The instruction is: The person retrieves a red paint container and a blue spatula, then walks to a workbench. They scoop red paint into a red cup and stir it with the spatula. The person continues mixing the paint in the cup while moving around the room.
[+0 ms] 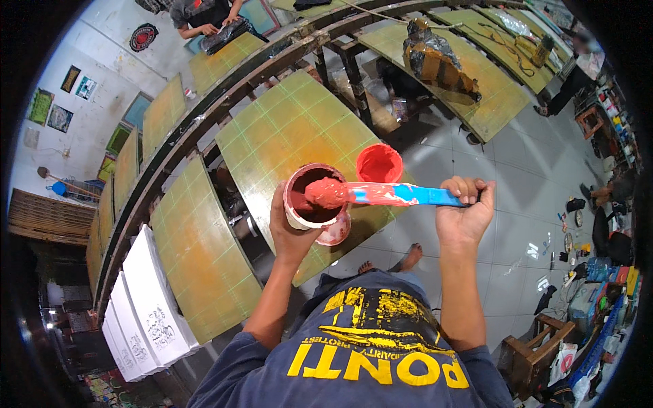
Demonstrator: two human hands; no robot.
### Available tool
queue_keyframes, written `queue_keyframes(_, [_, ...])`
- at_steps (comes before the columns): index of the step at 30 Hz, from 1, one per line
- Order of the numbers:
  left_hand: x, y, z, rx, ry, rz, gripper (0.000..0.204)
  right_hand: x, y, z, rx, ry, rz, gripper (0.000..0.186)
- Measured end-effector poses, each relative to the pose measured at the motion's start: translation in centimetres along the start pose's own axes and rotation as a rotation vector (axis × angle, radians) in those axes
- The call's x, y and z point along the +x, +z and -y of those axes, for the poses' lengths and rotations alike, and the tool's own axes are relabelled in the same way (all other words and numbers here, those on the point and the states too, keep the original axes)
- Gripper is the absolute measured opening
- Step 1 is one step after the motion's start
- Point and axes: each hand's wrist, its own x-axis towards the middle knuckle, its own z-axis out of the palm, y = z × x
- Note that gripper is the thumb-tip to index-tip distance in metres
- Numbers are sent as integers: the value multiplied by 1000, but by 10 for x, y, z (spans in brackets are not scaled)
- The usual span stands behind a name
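Note:
My left hand (292, 239) is wrapped round a tub (296, 216), tilted so its mouth shows, with dark red paste inside. In my right fist (466, 209) is the handle of a blue spatula (437, 196). The spatula lies level across the tub's mouth, its blade smeared red, and a thick lump of red paste (326, 193) sits on its end. A second, bright red tub (400, 164) stands on the greenish board (265, 129) just behind the spatula. A red-smeared round lid (336, 232) shows below the tilted tub, partly hidden by it.
More flat boards (197, 245) rest along a curved-looking dark metal frame (231, 78). White stacked blocks (158, 299) stand at left. A taped, wrapped bundle (442, 68) lies on a far board. Another person's hands (216, 28) handle black plastic far left. A wooden stool (537, 353) is at right.

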Motion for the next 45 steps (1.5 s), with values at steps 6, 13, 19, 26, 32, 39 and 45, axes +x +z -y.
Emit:
queue_keyframes(6, [2,1,5,-167,-160,-42,104,14,38,37,-153,-284,88,43])
queue_keyframes(13, [0,-4,8,-161,-214,-102,101,13,53,10,-709,-424,615,41])
queue_keyframes(19, [-9,-7,17,-101,-278,-157,96,31,22,-41,-1308,-273,875,28])
queue_keyframes(26, [-23,-15,36,3,-324,-204,93,38,14,-41,-1519,-205,986,56])
queue_keyframes(32, [-29,-24,43,-74,-350,-221,99,31,-16,2,-1521,-410,785,93])
queue_keyframes(39, [-40,-32,56,-68,-372,-340,101,-22,-160,3,-1993,-43,744,91])
queue_keyframes(45, [-43,-47,52,106,-346,-306,104,-12,-133,-109,-2259,-251,1231,123])
